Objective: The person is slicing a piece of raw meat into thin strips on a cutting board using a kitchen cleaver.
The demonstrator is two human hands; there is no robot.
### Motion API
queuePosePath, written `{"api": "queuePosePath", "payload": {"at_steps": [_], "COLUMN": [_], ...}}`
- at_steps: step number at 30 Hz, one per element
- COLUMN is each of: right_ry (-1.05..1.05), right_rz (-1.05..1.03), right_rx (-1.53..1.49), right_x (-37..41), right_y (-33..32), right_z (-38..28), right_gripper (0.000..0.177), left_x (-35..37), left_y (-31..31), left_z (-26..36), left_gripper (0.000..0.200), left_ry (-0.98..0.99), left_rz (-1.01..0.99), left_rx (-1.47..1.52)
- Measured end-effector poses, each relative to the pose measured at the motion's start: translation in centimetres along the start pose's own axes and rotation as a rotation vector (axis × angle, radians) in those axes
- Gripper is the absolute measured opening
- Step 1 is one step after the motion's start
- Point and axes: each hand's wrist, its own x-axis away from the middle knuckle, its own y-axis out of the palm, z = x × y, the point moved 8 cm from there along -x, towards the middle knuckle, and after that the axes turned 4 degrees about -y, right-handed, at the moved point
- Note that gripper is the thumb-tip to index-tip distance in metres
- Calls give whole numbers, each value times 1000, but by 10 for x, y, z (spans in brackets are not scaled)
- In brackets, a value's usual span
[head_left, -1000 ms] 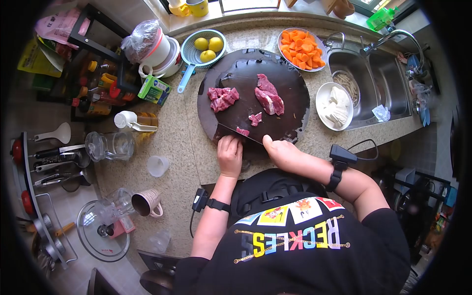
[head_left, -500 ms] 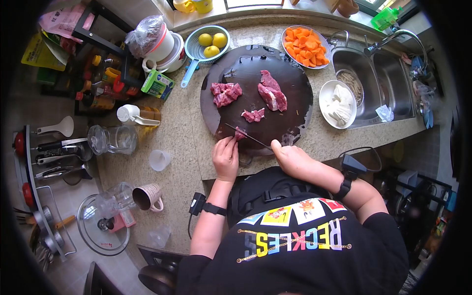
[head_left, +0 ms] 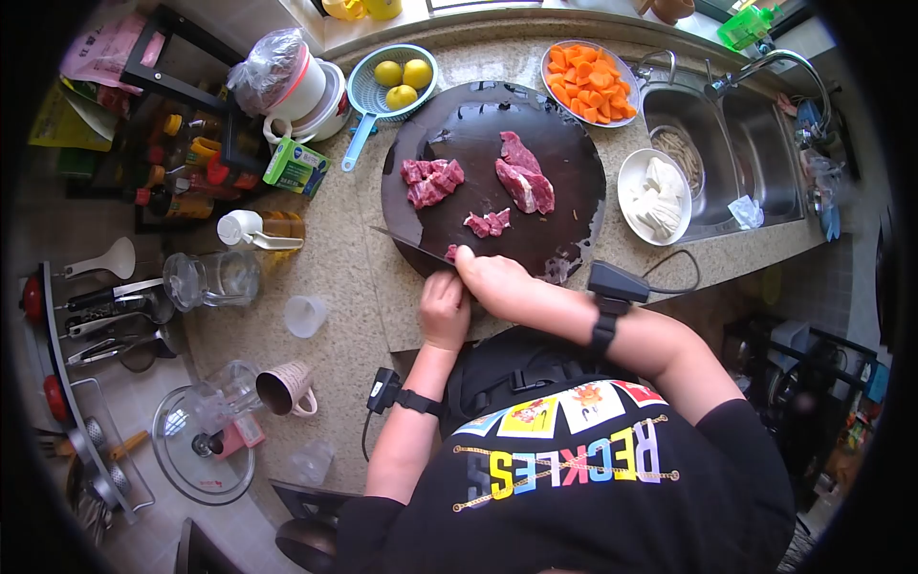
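Observation:
A round dark cutting board (head_left: 555, 124) lies on the counter. On it are a pile of red meat pieces (head_left: 432, 182) at the left, a larger cut of meat (head_left: 524, 174) at the right and a small cluster of cut meat (head_left: 488, 224) between and below. My right hand (head_left: 492, 282) is closed round the handle of a knife (head_left: 411, 244), whose blade points up and left. A small meat piece (head_left: 450, 253) shows beside the blade. Against it at the board's near edge, my left hand (head_left: 446, 308) has its fingers curled together, their tips partly hidden.
Behind the board are a blue strainer (head_left: 376, 99) with lemons and a plate of carrots (head_left: 590, 84). A white bowl (head_left: 656, 197) stands by the sink (head_left: 732, 158). A clear cup (head_left: 305, 316), glass pitcher (head_left: 229, 278) and mug (head_left: 287, 389) stand left.
My right hand has moved left with the knife, close to my left hand; the blade now reaches past the board's left edge. The view has shifted slightly.

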Motion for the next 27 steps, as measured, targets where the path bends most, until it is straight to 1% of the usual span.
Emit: {"api": "queuePosePath", "payload": {"at_steps": [2, 5, 8, 9, 11, 12, 13, 15, 16, 17, 19, 20, 21, 23, 24, 26, 27], "right_ry": [-41, -39, 8, 9, 42, 50, 39, 113, 139, 139, 154, 183, 174, 218, 208, 235, 264], "right_rz": [60, 35, -21, -11, 83, 195, 251, 261, 261, 260, 287, 274, 283, 302, 344, 334, 330], "right_rx": [-15, -29, -23, -18, -109, -150, -159, -165, -175, -175, -177, -175, -174, -193, -199, -214, -231], "right_x": [-8, 9, 36, 39, 47, 53, 58, 67, 72, 75, 84, 89, 91, 101, 105, 109, 110], "right_y": [-2, -5, -8, -11, -18, -29, -36, -43, -42, -41, -43, -42, -43, -38, -40, -41, -43], "right_z": [-4, 5, 24, 30, 39, 45, 49, 63, 73, 76, 85, 89, 92, 99, 97, 98, 100], "right_gripper": [24, 24, 24, 24, 24, 24, 25, 22, 22, 22, 23, 24, 24, 24, 24, 24, 25], "left_x": [2, -2, -6, -11, -16, -24, -30, -41, -49, -43, -68, -71, -75, -75, -80, -80, -82], "left_y": [1, -1, -6, -12, -17, -16, -14, 2, 9, 18, 14, 24, 44, 51, 53, 61, 64], "left_z": [-1, 3, -5, -9, -10, -16, -13, -12, -4, -14, 29, 33, 35, 32, 31, 27, 24], "left_gripper": [16, 16, 12, 12, 9, 8, 8, 18, 31, 42, 47, 49, 42, 35, 35, 25, 25], "left_ry": [-3, -23, -120, -201, -213, -259, -254, -326, -310, -376, -151, -144, -71, -53, -46, -71, -62], "left_rz": [0, 13, 62, 117, 151, 146, 148, 61, -11, -70, -138, -193, -299, -251, -250, -302, -306], "left_rx": [-4, 1, 60, 121, 142, 201, 198, 318, 260, 335, -177, -205, -253, -250, -257, -208, -212]}}
